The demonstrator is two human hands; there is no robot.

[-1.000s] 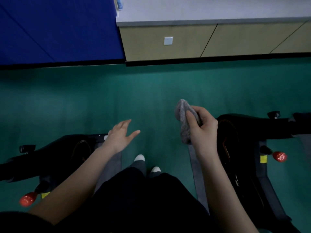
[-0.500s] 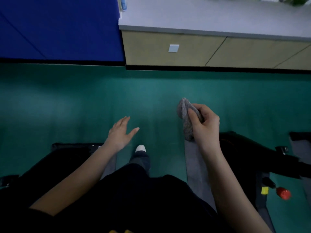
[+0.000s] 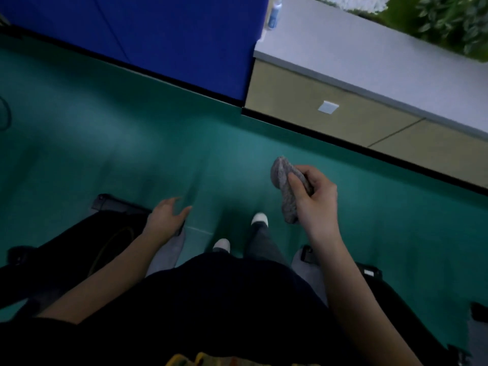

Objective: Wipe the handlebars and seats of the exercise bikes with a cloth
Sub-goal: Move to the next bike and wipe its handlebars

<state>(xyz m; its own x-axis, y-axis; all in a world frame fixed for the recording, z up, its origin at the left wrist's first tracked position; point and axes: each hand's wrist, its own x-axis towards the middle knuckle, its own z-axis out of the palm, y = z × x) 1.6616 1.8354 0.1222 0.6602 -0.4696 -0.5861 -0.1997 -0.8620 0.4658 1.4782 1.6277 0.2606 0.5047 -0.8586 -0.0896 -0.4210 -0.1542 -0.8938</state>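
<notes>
Cabinet (image 3: 343, 128), low, beige fronts, doors shut, contents hidden; small white square plate (image 3: 328, 107) fixed on one front. Pale grey countertop (image 3: 383, 56) above it carries a white-and-blue bottle (image 3: 274, 11) at the end next to the wall, blurred, and green foliage (image 3: 449, 19) along the far edge.

Cloth (image 3: 280, 171), grey, nubbly, bunched into a roll; held in the air over the floor, between the two bikes and touching neither. Right hand (image 3: 317, 199) grips it: fingers curled round the roll, thumb pressed along its front, one end sticking up past the thumb, the other hanging below the palm. Forearm bare, raised in front of the body.

Left hand (image 3: 165, 220), holding nothing; fingers spread and relaxed, thumb out, palm down, over the front corner of the left-side bike (image 3: 66, 254). Whether it touches the frame cannot be told; the hand is blurred.

Left-side bike: black body with a thin yellow ring marking, left base bar (image 3: 169, 249), grey, beside it. Right-side bike (image 3: 390, 299): black, only an edge showing behind the right forearm, with the grey right base bar (image 3: 309, 268). Handlebars and seats cannot be made out on either.

Person: dark top, dark trousers, white-toed shoes (image 3: 260, 219) on the floor between the bikes.

Floor (image 3: 105, 141), green, smooth, dimly lit. Blue padded wall panel (image 3: 171, 35) meets it along a black skirting strip, next to the cabinet.
</notes>
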